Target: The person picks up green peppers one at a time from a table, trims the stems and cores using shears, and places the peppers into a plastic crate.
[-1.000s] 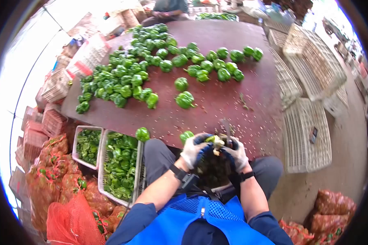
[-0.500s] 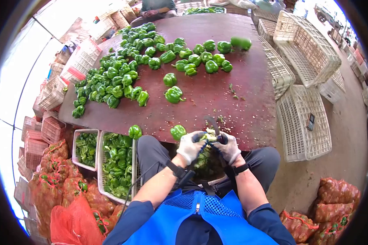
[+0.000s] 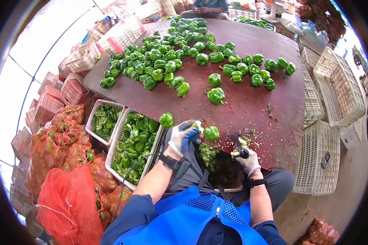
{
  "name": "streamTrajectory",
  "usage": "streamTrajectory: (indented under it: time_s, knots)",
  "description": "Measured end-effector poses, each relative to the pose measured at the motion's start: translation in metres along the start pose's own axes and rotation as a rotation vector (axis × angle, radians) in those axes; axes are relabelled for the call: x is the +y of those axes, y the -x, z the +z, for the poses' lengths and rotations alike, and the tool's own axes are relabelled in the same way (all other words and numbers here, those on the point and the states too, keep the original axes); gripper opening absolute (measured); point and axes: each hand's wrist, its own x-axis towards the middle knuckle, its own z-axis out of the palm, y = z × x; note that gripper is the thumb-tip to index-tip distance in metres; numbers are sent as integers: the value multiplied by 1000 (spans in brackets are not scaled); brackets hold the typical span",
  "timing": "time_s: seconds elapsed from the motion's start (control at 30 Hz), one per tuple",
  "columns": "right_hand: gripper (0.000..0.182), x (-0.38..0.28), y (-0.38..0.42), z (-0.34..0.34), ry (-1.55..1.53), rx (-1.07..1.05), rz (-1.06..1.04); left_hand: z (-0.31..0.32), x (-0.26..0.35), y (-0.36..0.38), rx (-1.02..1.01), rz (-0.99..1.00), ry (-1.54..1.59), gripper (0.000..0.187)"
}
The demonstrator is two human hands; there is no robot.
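Note:
My left hand (image 3: 179, 139), in a white glove with blue fingers, is closed around a cut green bell pepper (image 3: 197, 125) whose pale inside faces up. A whole bell pepper (image 3: 211, 133) lies on the table just right of it. Another bell pepper (image 3: 166, 120) rests near the edge, behind the left hand. My right hand (image 3: 249, 161), gloved too, is closed on a dark curved knife (image 3: 234, 139). Pale pepper core scraps (image 3: 235, 154) show at its fingers. Between my knees, green and pale trimmings (image 3: 208, 155) lie below the table edge.
Many bell peppers (image 3: 155, 65) cover the back left of the red table (image 3: 265, 139). Two crates of peppers (image 3: 131, 183) stand at my left beside red mesh sacks (image 3: 71, 204). Plastic crates (image 3: 317, 163) line the right side, one bearing a phone (image 3: 325, 160). A person (image 3: 210, 6) sits opposite.
My hands were together over the trimmings and have moved apart, the left with the cut pepper, the right with the knife. The view has swung left, so the table appears farther right.

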Motion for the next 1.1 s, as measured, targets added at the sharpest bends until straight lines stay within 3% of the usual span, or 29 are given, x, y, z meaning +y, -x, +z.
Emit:
streamTrajectory:
  time_s: [0.17,0.3,0.43,0.5,0.57,0.63,0.67,0.7,0.8,0.87,0.9,0.97,1.0,1.1]
  knots:
    - [24,-3,-3,-1,169,-84,-47,-53,22,10,-20,93,62,24]
    - [36,-19,-2,4,217,76,-111,-106,26,18,146,142,171,21]
    - [30,11,-14,9,354,127,-315,-165,19,31,358,198,213,23]
    - [23,5,-12,6,376,-76,15,-202,13,39,359,191,268,25]
    - [19,-14,-9,13,366,-60,36,-233,10,51,494,181,197,26]
    - [18,-11,-6,10,275,-137,19,-261,2,46,870,174,-323,33]
    - [20,3,-8,7,238,-151,66,-274,-2,45,969,204,-814,43]
    - [20,11,-9,5,241,-146,69,-250,16,48,1024,123,-830,51]
    - [28,5,-11,7,26,-67,250,-231,21,25,957,210,-782,54]
    - [30,32,-14,2,42,-40,170,-257,-8,-7,794,347,-870,58]
    - [30,35,-16,3,6,-21,149,-197,22,-1,768,224,-854,58]
    - [31,44,-18,0,17,-34,162,-212,-10,-43,658,405,-951,59]
    - [30,44,-17,0,6,-30,175,-184,6,-41,608,451,-1097,61]
    - [29,25,-18,4,-40,-43,202,-158,18,-63,457,329,-1221,72]
